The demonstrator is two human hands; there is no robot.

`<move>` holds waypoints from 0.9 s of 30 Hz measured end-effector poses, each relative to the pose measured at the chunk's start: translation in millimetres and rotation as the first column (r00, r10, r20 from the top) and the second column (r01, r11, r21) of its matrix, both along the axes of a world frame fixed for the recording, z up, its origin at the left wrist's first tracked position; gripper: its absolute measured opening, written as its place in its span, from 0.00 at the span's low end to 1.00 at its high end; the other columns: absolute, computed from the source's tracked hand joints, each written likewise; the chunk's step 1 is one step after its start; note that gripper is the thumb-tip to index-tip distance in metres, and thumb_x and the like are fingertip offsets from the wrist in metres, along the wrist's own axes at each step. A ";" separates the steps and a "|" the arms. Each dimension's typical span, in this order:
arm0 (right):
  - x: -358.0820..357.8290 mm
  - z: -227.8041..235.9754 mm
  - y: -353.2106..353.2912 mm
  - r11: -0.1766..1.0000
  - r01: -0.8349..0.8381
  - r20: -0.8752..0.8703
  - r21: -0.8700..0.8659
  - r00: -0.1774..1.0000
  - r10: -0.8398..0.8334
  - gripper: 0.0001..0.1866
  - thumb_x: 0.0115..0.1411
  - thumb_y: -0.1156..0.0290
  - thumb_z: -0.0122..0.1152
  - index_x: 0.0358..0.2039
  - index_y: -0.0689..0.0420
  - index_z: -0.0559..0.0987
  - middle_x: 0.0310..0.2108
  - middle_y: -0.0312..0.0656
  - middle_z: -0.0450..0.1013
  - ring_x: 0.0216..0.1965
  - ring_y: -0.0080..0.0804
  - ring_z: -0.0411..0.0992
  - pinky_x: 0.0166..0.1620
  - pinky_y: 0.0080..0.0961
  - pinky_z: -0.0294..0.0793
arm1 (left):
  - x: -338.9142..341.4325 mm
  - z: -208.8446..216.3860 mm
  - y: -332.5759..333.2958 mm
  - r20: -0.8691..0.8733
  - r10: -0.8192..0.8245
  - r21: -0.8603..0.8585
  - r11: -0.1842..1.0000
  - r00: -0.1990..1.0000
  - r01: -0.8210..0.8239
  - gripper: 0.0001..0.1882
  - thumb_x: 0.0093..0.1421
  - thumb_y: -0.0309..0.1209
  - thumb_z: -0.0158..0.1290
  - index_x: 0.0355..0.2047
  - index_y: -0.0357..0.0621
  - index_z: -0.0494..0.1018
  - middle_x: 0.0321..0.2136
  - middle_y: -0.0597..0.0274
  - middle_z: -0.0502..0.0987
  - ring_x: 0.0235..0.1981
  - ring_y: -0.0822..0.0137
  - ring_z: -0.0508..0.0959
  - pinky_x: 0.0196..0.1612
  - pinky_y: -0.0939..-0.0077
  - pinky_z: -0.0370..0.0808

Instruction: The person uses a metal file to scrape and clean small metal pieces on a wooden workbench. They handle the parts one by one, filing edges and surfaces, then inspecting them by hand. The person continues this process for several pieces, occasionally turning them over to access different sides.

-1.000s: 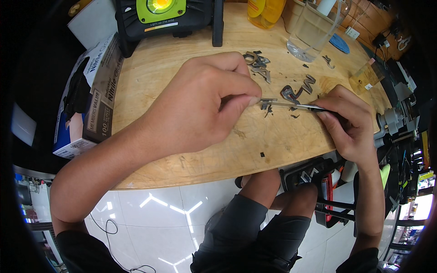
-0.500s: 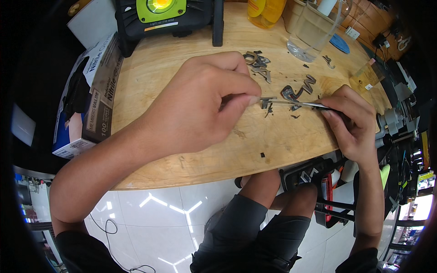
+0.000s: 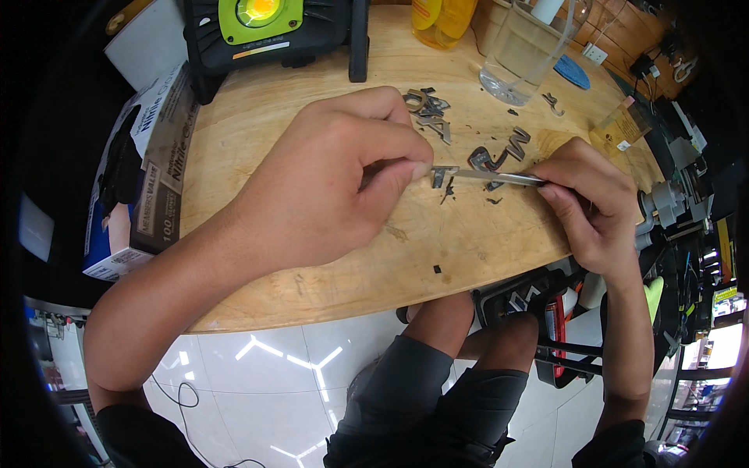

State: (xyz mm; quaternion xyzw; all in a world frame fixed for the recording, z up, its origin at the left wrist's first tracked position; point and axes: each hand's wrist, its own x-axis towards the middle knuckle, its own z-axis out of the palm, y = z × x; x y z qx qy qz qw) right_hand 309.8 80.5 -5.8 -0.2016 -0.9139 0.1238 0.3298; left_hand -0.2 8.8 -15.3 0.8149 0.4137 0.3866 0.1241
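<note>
Left hand (image 3: 335, 175): some fingers hidden. Work lamp (image 3: 261, 37), yellow bottle (image 3: 441, 22) cut off above.

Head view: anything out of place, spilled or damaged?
Some mess: dark scraps lie scattered around the metal letters, like loose debris. One stray bit sits apart, toward the table's near edge. At left, black material bulges from the box. No liquid spill visible.

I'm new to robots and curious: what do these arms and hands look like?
They're human. The left grip and right grip are ungloved hands; no rings show. The left forearm and right forearm are bare below black sleeves, with no watch, cable or marking visible.
</note>
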 end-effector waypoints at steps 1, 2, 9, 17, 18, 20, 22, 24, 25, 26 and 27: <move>-1.2 -1.0 -1.0 1.000 0.003 0.009 -0.012 1.000 -0.003 0.08 0.62 0.83 0.67 0.42 0.67 0.85 0.32 0.46 0.76 0.31 0.37 0.75 0.35 0.27 0.71 | 0.2 0.2 -0.3 0.002 -0.001 0.002 1.000 1.000 0.001 0.04 0.64 0.17 0.62 0.39 0.32 0.83 0.31 0.59 0.75 0.30 0.66 0.75 0.34 0.73 0.71; -2.2 -1.7 -1.9 1.000 0.006 0.018 -0.024 1.000 -0.006 0.08 0.62 0.83 0.67 0.42 0.67 0.86 0.32 0.46 0.76 0.31 0.37 0.75 0.35 0.27 0.71 | 0.5 0.3 -0.3 0.004 -0.001 0.004 1.000 1.000 0.001 0.04 0.64 0.17 0.62 0.39 0.32 0.83 0.31 0.59 0.75 0.30 0.67 0.75 0.34 0.73 0.71; -9.4 -1.3 -1.0 0.998 0.040 0.044 -0.042 0.998 -0.038 0.08 0.62 0.82 0.67 0.42 0.66 0.86 0.32 0.45 0.76 0.31 0.37 0.75 0.35 0.27 0.72 | -0.4 -1.4 -0.4 0.008 -0.017 0.010 1.000 1.000 0.017 0.04 0.64 0.17 0.62 0.39 0.32 0.83 0.31 0.59 0.75 0.30 0.67 0.76 0.34 0.74 0.71; -9.7 -1.7 0.0 0.996 0.021 0.034 -0.092 0.999 -0.018 0.08 0.63 0.82 0.68 0.42 0.67 0.86 0.32 0.46 0.76 0.31 0.37 0.75 0.36 0.27 0.72 | -0.4 0.7 -1.2 0.009 -0.005 -0.027 1.000 1.000 0.006 0.05 0.63 0.17 0.62 0.39 0.33 0.83 0.31 0.59 0.75 0.30 0.66 0.77 0.34 0.74 0.71; -9.6 -1.6 -0.1 0.996 0.020 0.032 -0.088 0.999 -0.017 0.08 0.63 0.82 0.67 0.42 0.67 0.86 0.32 0.46 0.76 0.31 0.37 0.75 0.36 0.27 0.72 | -0.5 0.7 -0.8 0.001 -0.007 -0.015 1.000 1.000 0.007 0.05 0.63 0.17 0.62 0.39 0.33 0.83 0.31 0.59 0.76 0.30 0.66 0.77 0.34 0.73 0.71; -9.9 -1.2 -0.1 0.996 0.019 0.027 -0.082 1.000 -0.017 0.08 0.63 0.82 0.67 0.42 0.68 0.85 0.33 0.46 0.76 0.32 0.37 0.75 0.36 0.27 0.72 | -0.8 0.6 0.3 -0.015 -0.011 0.011 1.000 1.000 0.011 0.05 0.62 0.16 0.61 0.39 0.33 0.83 0.31 0.59 0.76 0.30 0.66 0.77 0.34 0.73 0.71; -9.6 -1.3 -0.5 0.996 0.027 0.030 -0.086 0.999 -0.025 0.08 0.63 0.82 0.67 0.42 0.68 0.85 0.33 0.46 0.76 0.32 0.37 0.76 0.36 0.27 0.72 | -1.3 -0.4 1.0 -0.011 -0.016 0.021 1.000 1.000 0.017 0.06 0.62 0.16 0.61 0.39 0.33 0.83 0.31 0.58 0.76 0.30 0.65 0.77 0.34 0.73 0.72; -9.6 -1.3 -0.4 0.995 0.031 0.036 -0.090 0.999 -0.028 0.08 0.63 0.82 0.67 0.42 0.67 0.85 0.33 0.46 0.76 0.32 0.37 0.76 0.36 0.27 0.72 | -1.3 -0.5 0.9 -0.010 -0.018 0.022 1.000 1.000 0.018 0.06 0.62 0.16 0.61 0.39 0.33 0.83 0.32 0.58 0.76 0.30 0.65 0.78 0.34 0.73 0.72; -9.7 -1.3 0.0 0.995 0.030 0.039 -0.092 0.999 -0.026 0.07 0.63 0.82 0.67 0.42 0.67 0.85 0.33 0.46 0.76 0.32 0.37 0.76 0.36 0.27 0.72 | -1.1 0.0 0.4 -0.011 -0.017 0.019 1.000 1.000 0.017 0.06 0.62 0.16 0.61 0.39 0.33 0.84 0.32 0.58 0.76 0.31 0.65 0.78 0.35 0.73 0.72; -9.8 -1.4 0.3 0.995 0.029 0.042 -0.093 0.999 -0.025 0.07 0.63 0.82 0.67 0.42 0.67 0.85 0.33 0.46 0.76 0.32 0.37 0.76 0.36 0.27 0.72 | -0.8 0.3 0.1 -0.012 -0.016 0.015 1.000 1.000 0.016 0.06 0.62 0.16 0.61 0.39 0.33 0.84 0.32 0.58 0.77 0.31 0.65 0.78 0.35 0.73 0.73; -10.4 -1.2 0.2 0.995 0.029 0.042 -0.091 0.999 -0.025 0.07 0.63 0.82 0.67 0.42 0.67 0.85 0.32 0.46 0.76 0.32 0.37 0.76 0.36 0.27 0.72 | -1.0 0.3 0.0 -0.005 -0.019 0.016 1.000 1.000 0.019 0.06 0.62 0.16 0.61 0.39 0.33 0.84 0.32 0.58 0.77 0.31 0.64 0.78 0.35 0.73 0.73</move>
